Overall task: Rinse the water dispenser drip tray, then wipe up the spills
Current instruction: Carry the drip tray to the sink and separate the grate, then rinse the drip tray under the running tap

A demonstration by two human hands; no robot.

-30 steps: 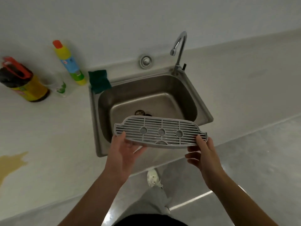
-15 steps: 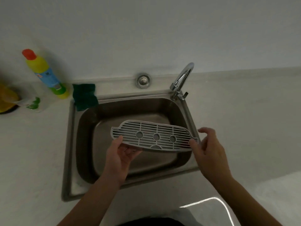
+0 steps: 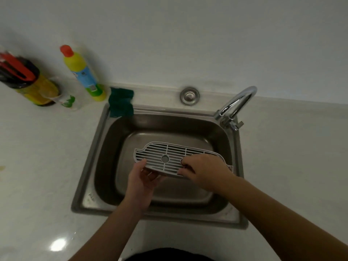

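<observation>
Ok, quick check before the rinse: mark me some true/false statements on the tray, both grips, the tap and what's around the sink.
1. The grey slotted plastic drip tray is held over the basin of the stainless steel sink. True.
2. Both grips are on the tray. True: the left grip holds its left end, and the right grip curls its fingers on the right part.
3. Water is pouring from the tap. False: no stream shows at the curved chrome tap.
4. The sponge lies in the basin. False: the dark green sponge sits on the sink's back left rim.
5. A bottle stands right of the sink. False: the yellow red-capped bottle stands to its left.
</observation>
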